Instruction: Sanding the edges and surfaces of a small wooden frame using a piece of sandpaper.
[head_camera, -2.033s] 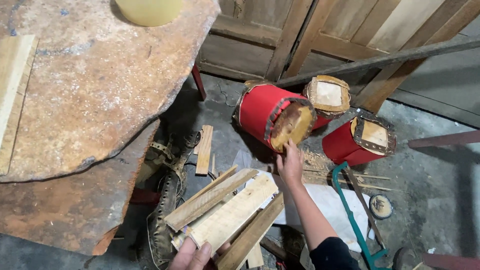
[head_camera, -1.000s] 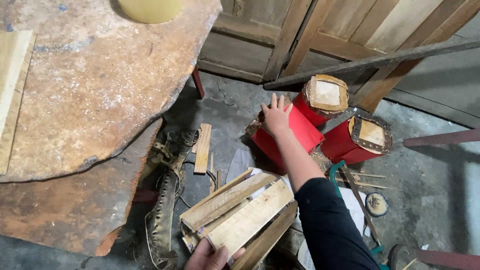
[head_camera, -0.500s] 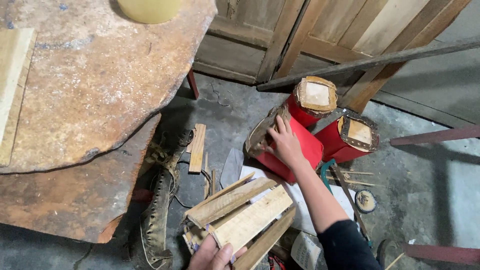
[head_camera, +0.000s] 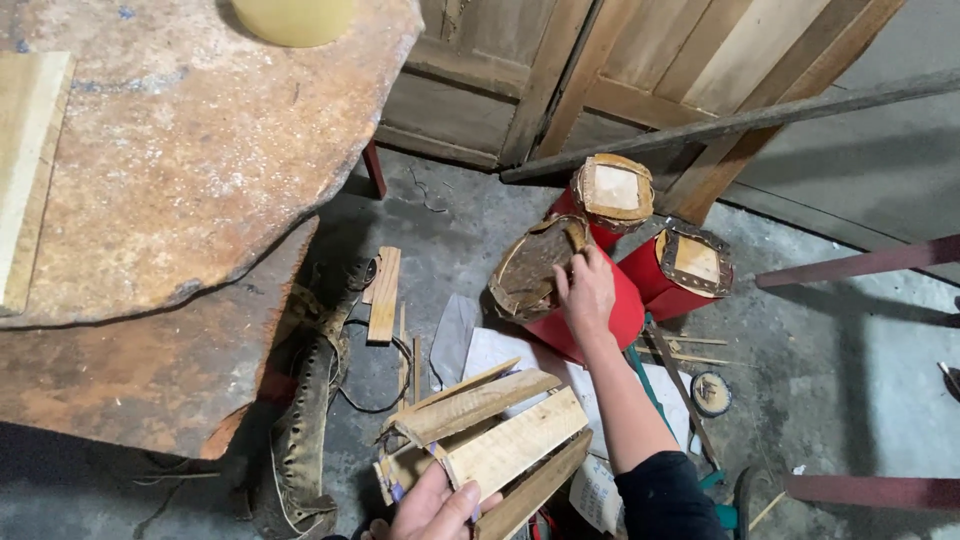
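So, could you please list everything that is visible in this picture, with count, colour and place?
red drums: three, red bodies with tan skin heads, on the floor right of centre; the nearest one is tilted
wooden frame: one, pale slats, bottom centre
stone table: one, rusty brown slab, upper left
yellow bowl: one, pale yellow, at the table's top edge
small wooden plank: one, tan, on the floor beside the table
perforated strap: one, dark, on the floor under the table edge
wooden doors: brown, at the back
long pole: one, grey, leaning across the doors
left hand: holds the wooden frame
right hand: fingers on the rim of the nearest drum
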